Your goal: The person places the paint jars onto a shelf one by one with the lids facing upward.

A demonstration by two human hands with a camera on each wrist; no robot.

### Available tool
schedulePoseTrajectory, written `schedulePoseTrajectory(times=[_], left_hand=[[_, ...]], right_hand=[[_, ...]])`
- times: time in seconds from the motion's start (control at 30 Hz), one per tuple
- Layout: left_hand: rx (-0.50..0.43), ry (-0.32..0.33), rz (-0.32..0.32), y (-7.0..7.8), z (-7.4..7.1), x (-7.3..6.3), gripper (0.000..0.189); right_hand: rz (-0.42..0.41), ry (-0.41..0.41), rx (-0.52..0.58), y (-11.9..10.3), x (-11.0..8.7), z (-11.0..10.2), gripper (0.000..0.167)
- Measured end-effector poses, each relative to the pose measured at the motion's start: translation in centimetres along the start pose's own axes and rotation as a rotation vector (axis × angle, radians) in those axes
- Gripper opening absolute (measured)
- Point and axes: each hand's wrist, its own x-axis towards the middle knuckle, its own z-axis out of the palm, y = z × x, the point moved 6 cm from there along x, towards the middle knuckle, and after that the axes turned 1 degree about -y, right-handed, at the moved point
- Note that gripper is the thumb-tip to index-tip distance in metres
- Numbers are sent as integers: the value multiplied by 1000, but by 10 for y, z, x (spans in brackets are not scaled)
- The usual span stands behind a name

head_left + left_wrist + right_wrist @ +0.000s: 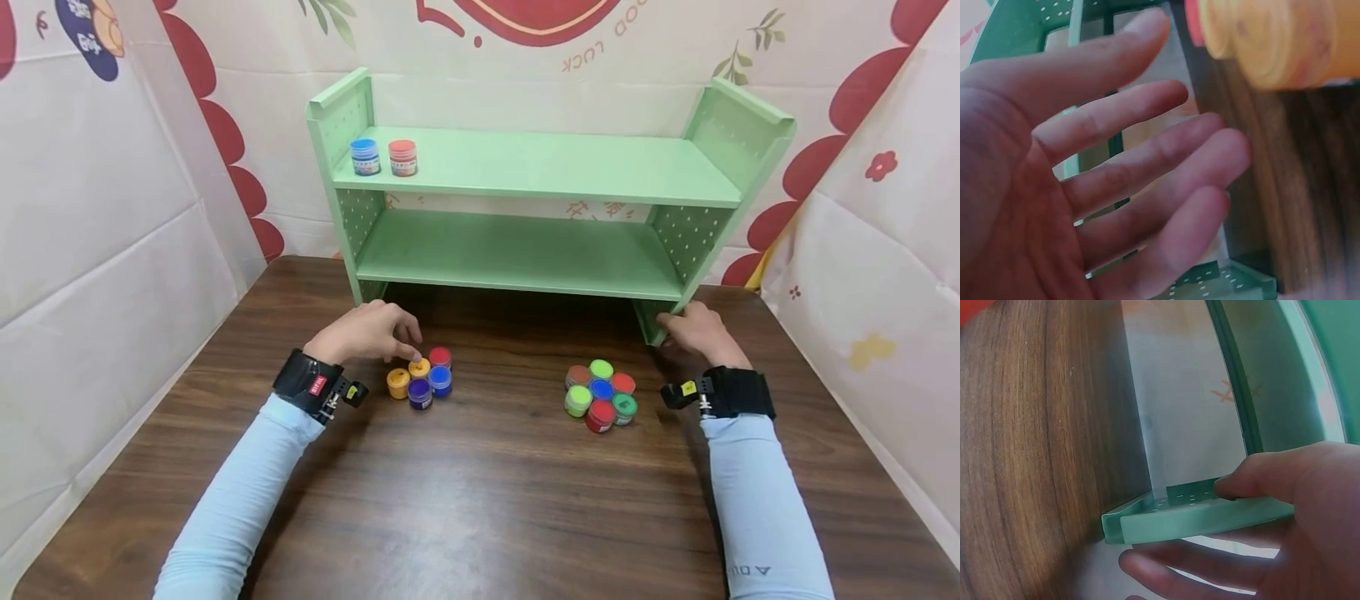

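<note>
My left hand point(369, 332) hovers beside a small group of paint jars, its thumb near the yellow jar point(419, 368). In the left wrist view its fingers point(1129, 169) are spread loosely with nothing between them. An orange-yellow jar point(398, 383), a purple jar point(421, 394), a blue jar point(441, 381) and a red jar point(440, 357) make up the rest of that group. My right hand point(699, 331) grips the lower right side panel of the green shelf point(517, 250); the right wrist view has the thumb on the panel's inner face and the fingers outside.
Another cluster of several jars, among them a red jar point(600, 415) and a dark green jar point(624, 407), stands on the wooden table point(495, 500) right of centre. A blue-lidded jar point(365, 157) and a coral-lidded jar point(402, 157) stand on the upper shelf. Patterned cloth point(120, 208) hangs around.
</note>
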Motion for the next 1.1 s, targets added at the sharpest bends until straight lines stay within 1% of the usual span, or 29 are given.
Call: schedulePoseTrajectory(times=[0.13,0.27,0.4,0.53,0.67,0.8,0.87,1.0,1.1], left_hand=[[12,-34,-12,3,8,4,30],[21,-41,-9,4,12,6,25],[0,-28,6,2,11,7,18],[-7,-4,-2,-2,9,8,15],[54,24,-14,-3,7,7,22],[136,64,-19,0,5,7,33],[161,74,-14,1,6,7,32],[191,91,-13,2,8,9,24],[213,120,-17,1,8,10,24]], right_hand=[[1,0,1,2,1,0,51],[16,-2,7,3,0,0,52],[18,-2,16,2,-2,0,51],[14,2,6,1,-2,-1,51],[15,4,-5,1,-2,-1,51],[16,7,-9,2,-2,-1,51],[16,10,-15,2,-2,-1,52],[18,14,-9,2,-2,0,50],[15,16,2,0,-1,1,49]])
